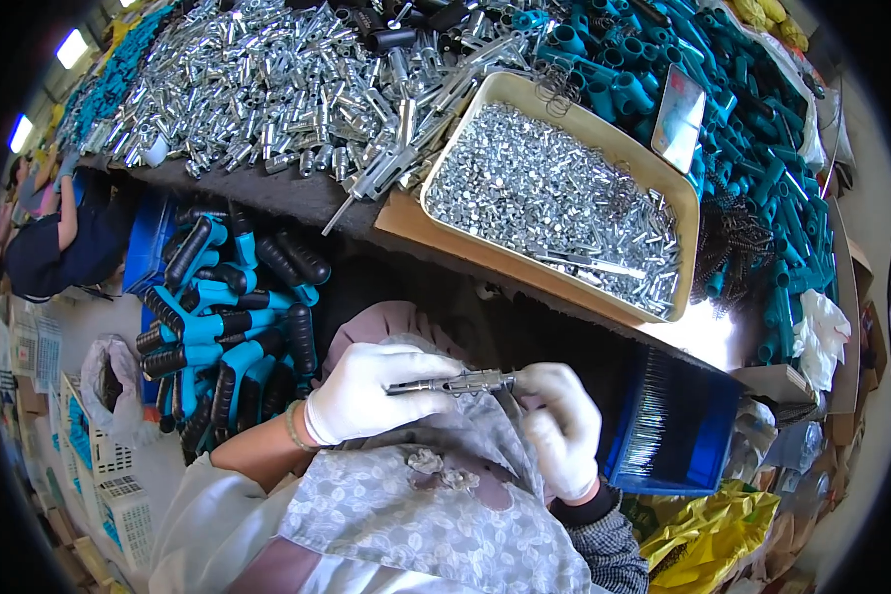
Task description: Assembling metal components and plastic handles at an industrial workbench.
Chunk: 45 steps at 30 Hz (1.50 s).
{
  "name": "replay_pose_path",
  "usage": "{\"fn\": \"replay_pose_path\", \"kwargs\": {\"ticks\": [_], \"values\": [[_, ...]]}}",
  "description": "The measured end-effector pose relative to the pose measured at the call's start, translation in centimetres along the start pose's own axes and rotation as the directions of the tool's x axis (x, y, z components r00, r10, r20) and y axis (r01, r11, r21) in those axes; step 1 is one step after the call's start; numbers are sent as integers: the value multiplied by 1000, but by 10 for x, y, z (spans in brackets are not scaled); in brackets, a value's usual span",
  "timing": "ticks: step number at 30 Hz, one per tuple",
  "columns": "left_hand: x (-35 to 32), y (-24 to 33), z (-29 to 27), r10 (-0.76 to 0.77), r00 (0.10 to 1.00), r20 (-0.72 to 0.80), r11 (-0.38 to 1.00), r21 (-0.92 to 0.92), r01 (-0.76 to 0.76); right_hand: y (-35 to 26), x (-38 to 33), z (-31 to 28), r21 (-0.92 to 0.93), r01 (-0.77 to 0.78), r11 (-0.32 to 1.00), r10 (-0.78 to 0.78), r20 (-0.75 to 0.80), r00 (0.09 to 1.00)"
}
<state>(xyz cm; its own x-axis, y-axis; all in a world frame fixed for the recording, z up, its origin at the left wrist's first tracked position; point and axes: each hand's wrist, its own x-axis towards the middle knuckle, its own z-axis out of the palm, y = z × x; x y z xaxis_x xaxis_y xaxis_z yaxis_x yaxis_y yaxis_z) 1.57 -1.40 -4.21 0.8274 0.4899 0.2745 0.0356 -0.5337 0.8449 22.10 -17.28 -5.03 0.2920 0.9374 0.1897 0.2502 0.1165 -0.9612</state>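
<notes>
The metal part (452,382) lies crosswise between both gloved hands, its long axis running left to right. The left hand (371,391) has its fingers closed around the thin end, and the right hand (562,426) pinches the thicker end, equally near.

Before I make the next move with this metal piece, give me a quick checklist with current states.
1. Left hand holds the metal assembly: ok.
2. Right hand supports its other end: ok.
3. Parts seated together along the assembly: cannot tell, too small.
4. Tray of small silver parts within view on the bench: ok.
5. Blue bin of thin pins beside the right hand: ok.
6. Lap space under the hands: not ok, crowded by cloth.
</notes>
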Motion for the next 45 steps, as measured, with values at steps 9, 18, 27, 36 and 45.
{"fn": "replay_pose_path", "kwargs": {"ticks": [9, 18, 27, 36, 45], "values": [[2, -2, 10, 28, 1000, -6, 988, 153, -27, 1, -12, 5, 158, -252, 955, 239, 94, 966], [5, 7, 11, 220, 972, 80, 896, 377, -234, -11, -12, -15, 398, -595, 699, 491, 339, 803], [2, 10, 17, 127, 992, 15, 964, 232, -127, 5, 53, -160, -743, -84, 664, -272, -344, 898], [-2, 6, 27, 136, 991, 5, 966, 222, -134, 51, 90, -239, -952, -303, 30, -329, -296, 897], [3, 15, 26, 125, 990, 68, 970, 202, -136, 25, 121, -218, -791, -609, -65, 83, -612, 786]]}}
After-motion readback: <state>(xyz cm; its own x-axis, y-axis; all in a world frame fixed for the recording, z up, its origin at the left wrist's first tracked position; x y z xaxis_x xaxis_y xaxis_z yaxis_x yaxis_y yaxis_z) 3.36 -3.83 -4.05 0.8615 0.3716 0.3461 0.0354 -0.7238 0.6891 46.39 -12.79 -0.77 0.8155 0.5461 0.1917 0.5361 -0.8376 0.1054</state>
